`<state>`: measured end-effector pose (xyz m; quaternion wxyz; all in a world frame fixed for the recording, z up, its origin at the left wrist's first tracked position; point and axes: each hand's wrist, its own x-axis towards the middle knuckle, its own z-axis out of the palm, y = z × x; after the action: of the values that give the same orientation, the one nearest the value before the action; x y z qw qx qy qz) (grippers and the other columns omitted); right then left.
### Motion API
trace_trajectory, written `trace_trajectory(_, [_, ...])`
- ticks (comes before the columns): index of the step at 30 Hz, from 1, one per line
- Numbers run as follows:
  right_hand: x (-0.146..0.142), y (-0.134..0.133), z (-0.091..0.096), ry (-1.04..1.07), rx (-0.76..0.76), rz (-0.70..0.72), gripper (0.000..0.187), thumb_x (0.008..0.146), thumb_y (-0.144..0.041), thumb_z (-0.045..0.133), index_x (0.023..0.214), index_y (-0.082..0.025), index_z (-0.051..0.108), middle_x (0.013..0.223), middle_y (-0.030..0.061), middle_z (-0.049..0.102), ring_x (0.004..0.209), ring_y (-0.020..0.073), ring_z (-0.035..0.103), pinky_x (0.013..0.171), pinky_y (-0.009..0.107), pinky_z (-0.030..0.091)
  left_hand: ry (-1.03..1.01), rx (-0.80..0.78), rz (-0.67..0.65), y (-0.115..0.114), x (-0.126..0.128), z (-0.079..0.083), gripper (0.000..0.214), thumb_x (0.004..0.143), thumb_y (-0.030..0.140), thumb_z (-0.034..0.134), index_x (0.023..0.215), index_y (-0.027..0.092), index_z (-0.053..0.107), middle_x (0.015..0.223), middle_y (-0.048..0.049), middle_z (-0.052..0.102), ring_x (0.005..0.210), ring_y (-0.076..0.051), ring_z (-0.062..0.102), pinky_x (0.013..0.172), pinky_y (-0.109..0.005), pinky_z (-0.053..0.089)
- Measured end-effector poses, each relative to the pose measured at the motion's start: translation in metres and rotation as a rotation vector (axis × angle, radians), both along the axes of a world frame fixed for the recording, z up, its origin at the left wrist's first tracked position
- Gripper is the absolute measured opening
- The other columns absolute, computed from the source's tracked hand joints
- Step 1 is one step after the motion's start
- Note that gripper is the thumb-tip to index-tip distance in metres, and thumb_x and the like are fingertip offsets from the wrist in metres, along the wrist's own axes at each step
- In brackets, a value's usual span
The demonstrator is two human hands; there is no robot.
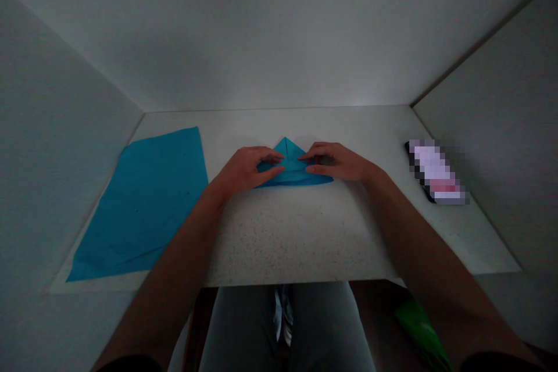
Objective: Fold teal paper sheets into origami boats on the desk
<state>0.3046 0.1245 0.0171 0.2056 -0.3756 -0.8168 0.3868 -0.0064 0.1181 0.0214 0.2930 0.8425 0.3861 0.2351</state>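
Note:
A piece of blue paper point(293, 171), folded to a pointed peak with a crease down the peak's middle, lies on the white table in front of me. My left hand point(257, 170) holds its left side, the thumb low on the paper and the fingertips a little higher. On the right side, my right hand point(333, 161) holds it in much the same way, with the index fingertip near the centre crease. Both hands cover the outer parts of the folded paper, and some fingers are hidden behind others.
A large flat blue sheet point(143, 203) lies on the left of the table, partly behind my left forearm. A phone point(436, 174), its screen blurred out, rests at the right. Walls border the table point(288, 244) at the back and sides. Something green point(421, 331) sits below, at lower right.

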Motion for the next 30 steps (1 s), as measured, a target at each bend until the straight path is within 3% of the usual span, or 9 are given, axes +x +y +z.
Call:
trace_trajectory(4, [0.004, 0.001, -0.003, 0.045, -0.043, -0.055, 0.044, 0.090, -0.061, 0.077, 0.124, -0.033, 0.082, 0.109, 0.0066, 0.075, 0.090, 0.0229, 0.070, 0.080, 0.038, 0.059, -0.027, -0.020, -0.025, -0.001, -0.002, 0.001, 0.045, 0.090, 0.057, 0.078, 0.122, 0.024, 0.078, 0.115, -0.0079, 0.082, 0.103, -0.026, 0.079, 0.099, -0.042, 0.062])
trace_trajectory(7, [0.006, 0.001, -0.002, 0.036, -0.041, -0.022, 0.056, 0.079, -0.060, 0.088, 0.128, -0.033, 0.080, 0.113, 0.0064, 0.075, 0.092, 0.0238, 0.070, 0.082, 0.039, 0.059, 0.015, 0.017, -0.054, -0.002, -0.002, 0.003, 0.060, 0.079, 0.062, 0.087, 0.126, 0.026, 0.077, 0.120, -0.0080, 0.080, 0.108, -0.028, 0.077, 0.101, -0.043, 0.060])
trace_trajectory(11, [0.003, 0.001, -0.001, -0.031, 0.031, 0.039, 0.070, 0.067, -0.060, 0.097, 0.129, -0.034, 0.079, 0.116, 0.0061, 0.071, 0.095, 0.0255, 0.067, 0.084, 0.041, 0.059, 0.134, 0.091, -0.088, -0.003, -0.002, 0.002, 0.061, 0.076, 0.061, 0.089, 0.128, 0.030, 0.076, 0.129, -0.0071, 0.077, 0.118, -0.031, 0.073, 0.106, -0.045, 0.056])
trace_trajectory(19, [0.002, 0.001, 0.001, -0.036, 0.036, 0.051, 0.058, 0.078, -0.059, 0.089, 0.129, -0.033, 0.078, 0.116, 0.0066, 0.068, 0.094, 0.0243, 0.067, 0.086, 0.042, 0.061, 0.118, 0.086, -0.070, 0.000, -0.002, -0.003, 0.035, 0.093, 0.037, 0.069, 0.127, 0.029, 0.077, 0.126, -0.0060, 0.079, 0.116, -0.026, 0.074, 0.106, -0.043, 0.057])
trace_trajectory(23, [0.003, 0.002, 0.000, -0.050, 0.035, 0.020, 0.052, 0.085, -0.059, 0.083, 0.130, -0.033, 0.078, 0.118, 0.0075, 0.070, 0.097, 0.0264, 0.068, 0.088, 0.043, 0.059, 0.076, 0.090, -0.040, 0.003, -0.001, -0.004, 0.030, 0.100, 0.034, 0.060, 0.125, 0.028, 0.076, 0.122, -0.0062, 0.079, 0.112, -0.024, 0.074, 0.105, -0.042, 0.056])
trace_trajectory(26, [0.004, 0.006, -0.005, -0.075, 0.090, -0.054, 0.041, 0.094, -0.055, 0.073, 0.126, -0.031, 0.079, 0.116, 0.0092, 0.071, 0.102, 0.0297, 0.068, 0.092, 0.046, 0.057, 0.081, 0.123, 0.003, 0.007, -0.001, -0.006, 0.031, 0.100, 0.032, 0.062, 0.128, 0.026, 0.074, 0.127, -0.0079, 0.075, 0.116, -0.024, 0.071, 0.105, -0.042, 0.056])
trace_trajectory(30, [0.010, 0.014, -0.017, -0.109, 0.236, -0.174, 0.046, 0.089, -0.057, 0.079, 0.126, -0.030, 0.077, 0.121, 0.0129, 0.068, 0.116, 0.0378, 0.062, 0.107, 0.060, 0.049, 0.162, 0.144, 0.130, 0.011, -0.005, -0.013, 0.034, 0.094, 0.038, 0.075, 0.126, 0.025, 0.073, 0.130, -0.0092, 0.069, 0.118, -0.027, 0.068, 0.105, -0.043, 0.055])
